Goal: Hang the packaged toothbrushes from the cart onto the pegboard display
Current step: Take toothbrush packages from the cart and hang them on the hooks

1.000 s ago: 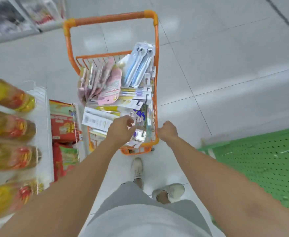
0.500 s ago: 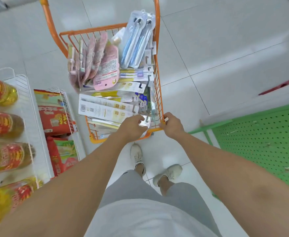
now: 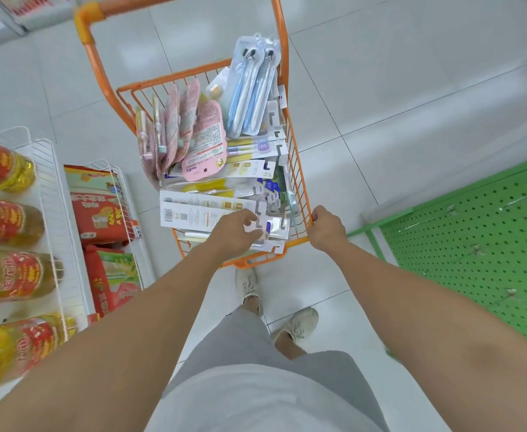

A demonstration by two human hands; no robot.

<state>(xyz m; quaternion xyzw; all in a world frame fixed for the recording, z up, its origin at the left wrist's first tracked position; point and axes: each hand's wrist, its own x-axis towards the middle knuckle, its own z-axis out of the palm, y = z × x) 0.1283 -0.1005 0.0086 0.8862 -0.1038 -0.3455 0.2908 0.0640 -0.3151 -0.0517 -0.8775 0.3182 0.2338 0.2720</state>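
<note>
A: Where are the hands?

B: Both arms reach forward and down. The left hand (image 3: pixel 235 233) is curled, its fingers pinching the hanger tab of a toothbrush pack (image 3: pixel 271 227) lying at the near end of the cart (image 3: pixel 299 194).

A: The right?

B: The right hand (image 3: pixel 326 227) is closed round the cart's near right rim.

A: Further off?

B: More packs (image 3: pixel 251 92) stand at the far end. The green pegboard (image 3: pixel 474 241) lies to the right, cut off by the frame edge. Print on the packs is unreadable.
</note>
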